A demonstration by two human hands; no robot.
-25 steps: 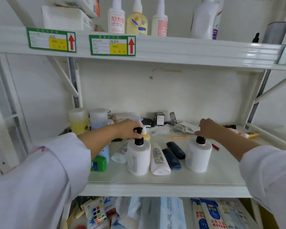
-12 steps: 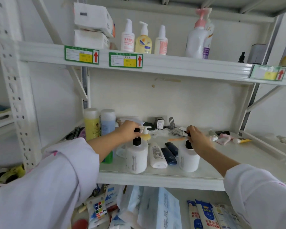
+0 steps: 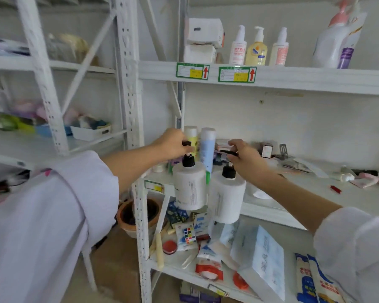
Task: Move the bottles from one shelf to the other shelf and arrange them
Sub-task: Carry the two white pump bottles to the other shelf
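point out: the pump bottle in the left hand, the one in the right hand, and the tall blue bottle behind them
left-hand pump bottle (image 3: 189,189): head view, on its white body.
right-hand pump bottle (image 3: 228,197): head view, on its white body.
tall blue bottle (image 3: 207,149): head view, on its pale blue side, below the white cap.

Two white black-pump bottles (image 3: 190,186) (image 3: 227,199), upright, aloft

Bright, even, diffuse light, source out of view; only soft, faint shadows under the upper shelf (image 3: 293,78). No hard glare, just a mild sheen on the two white pump bottles (image 3: 189,184). Heavy motion blur at left, smearing the neighbouring rack (image 3: 42,73) and its contents. Wide-angle bending of uprights toward the edges. Near sleeves (image 3: 42,215) soft, washed pale.
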